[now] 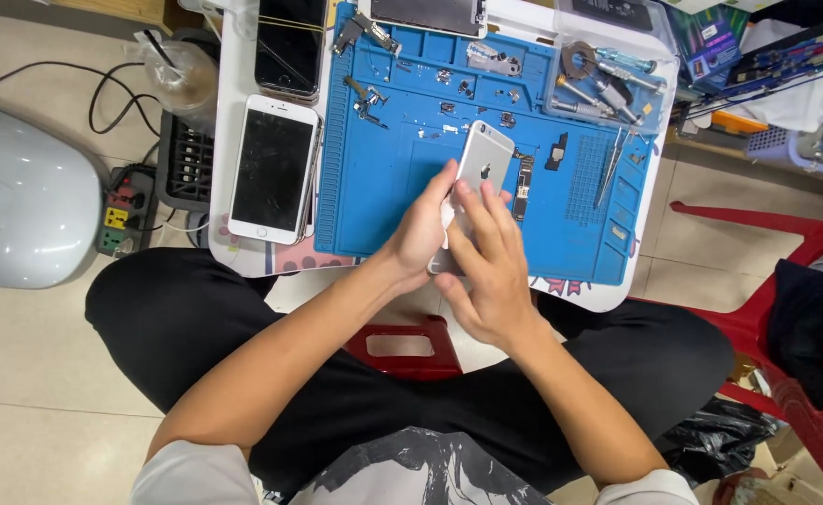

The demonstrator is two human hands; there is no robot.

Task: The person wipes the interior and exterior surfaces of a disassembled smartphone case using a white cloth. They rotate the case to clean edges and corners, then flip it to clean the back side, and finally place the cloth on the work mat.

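Gripping a silver smartphone (482, 165) back side up, both hands meet over the near edge of the blue silicone repair mat (393, 201), which keeps the phone above a soft, non-slip surface should any small part drop. The left hand (421, 229) wraps the phone's left edge from about 8 o'clock, fingers curled round the rim, while the right hand (488, 271) lies over its lower half from 5 o'clock, fingers flat and pressed against the smooth metal back; the phone's top end tilts up toward 1 o'clock. Its shell looks like brushed aluminium with rounded corners and a small camera lens near the top. Just to the phone's right, at 3 o'clock, a narrow dark circuit board (523, 187) lies on the mat, probably set within easy reach. Small screws and brackets sit in the mat's moulded compartments toward 12 o'clock, where the ridges stop them rolling. Metal tweezers (609, 168) rest at 2 o'clock, and screwdrivers (608, 79) are gathered in a clear tray further up. At 9 o'clock a white smartphone (273, 168) with a glossy black screen lies face up on the white table (598, 297), well apart from the hands.
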